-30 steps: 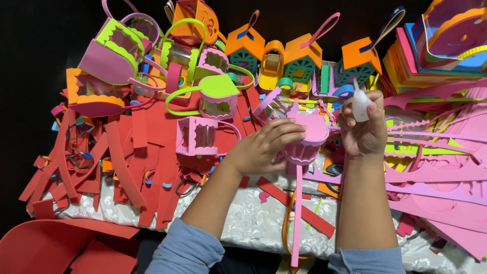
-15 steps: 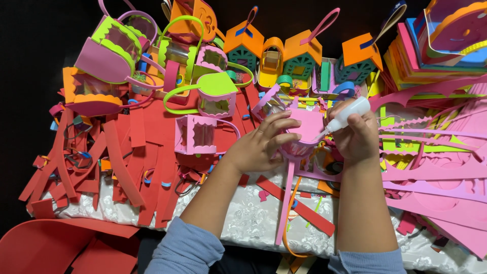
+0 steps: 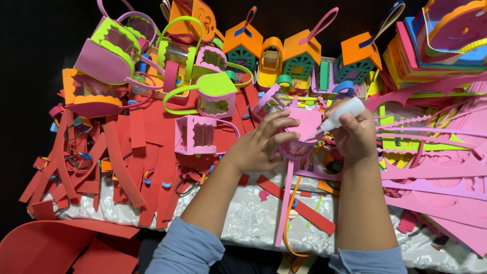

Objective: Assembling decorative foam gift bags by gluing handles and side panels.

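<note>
Here, the left hand [image 3: 264, 144] grips a pink foam basket [image 3: 303, 133] above the white tablecloth [image 3: 253, 215] while the right hand [image 3: 355, 134], fingers clenched around a white glue bottle [image 3: 341, 114], risks squeezing excess glue onto those holding fingers.

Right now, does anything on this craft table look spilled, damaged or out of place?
Nothing looks spilled or damaged. The red foam strips lie in a loose heap, some hanging over the table edge.
</note>
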